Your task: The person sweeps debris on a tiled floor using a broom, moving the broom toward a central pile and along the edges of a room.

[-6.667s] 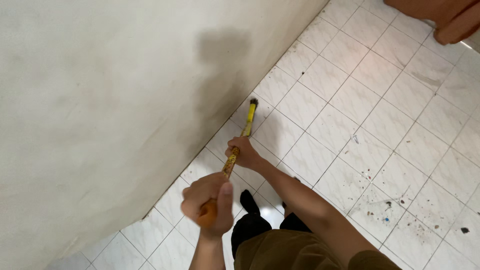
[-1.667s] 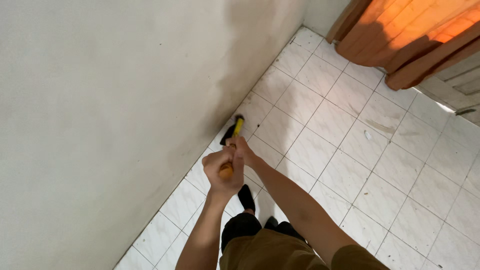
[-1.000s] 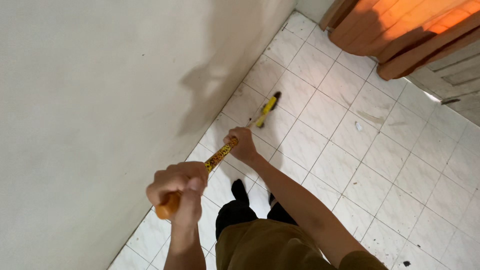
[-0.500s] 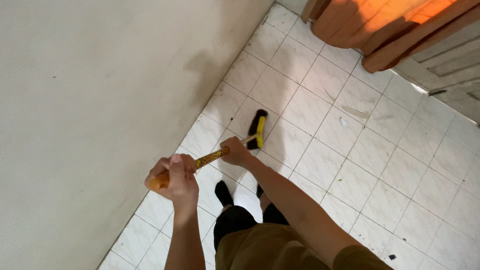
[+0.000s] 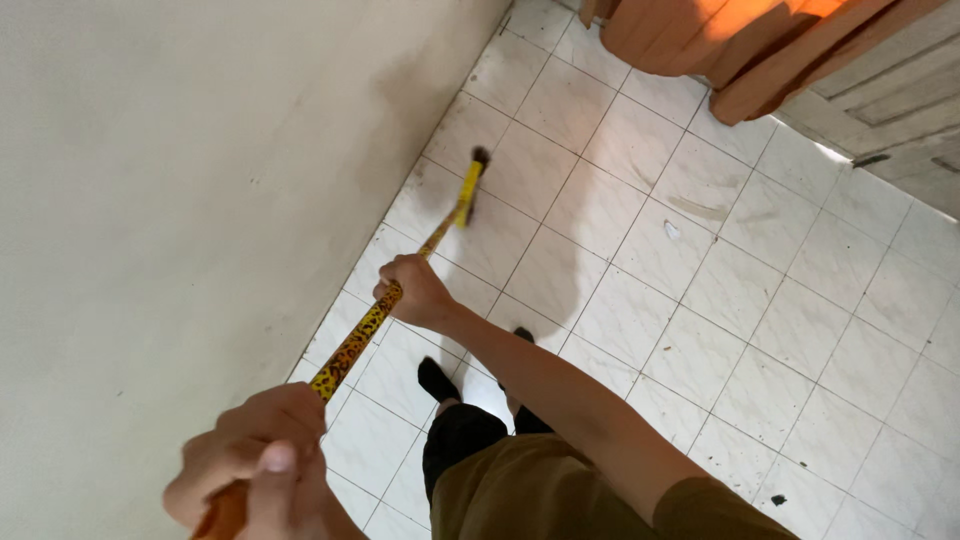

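Note:
Both my hands grip a long broom [image 5: 355, 342] with a yellow, dark-speckled handle and an orange end. My left hand [image 5: 255, 470] closes around the orange top at the bottom left of the view. My right hand [image 5: 415, 292] holds the handle further down. The yellow broom head with black bristles [image 5: 471, 187] rests on the white floor tiles [image 5: 640, 300], close to the foot of the pale wall [image 5: 180, 180]. My feet in dark socks [image 5: 437, 379] stand just behind the broom.
An orange-brown wooden door [image 5: 720, 40] stands at the top right, with a grey threshold beside it. A small white scrap [image 5: 671, 231] and a smear lie on the tiles near the door. Dark specks dot the floor at the lower right.
The broom head has swung from the open tiles back towards the wall and further ahead. My left hand dropped lower and nearer the camera.

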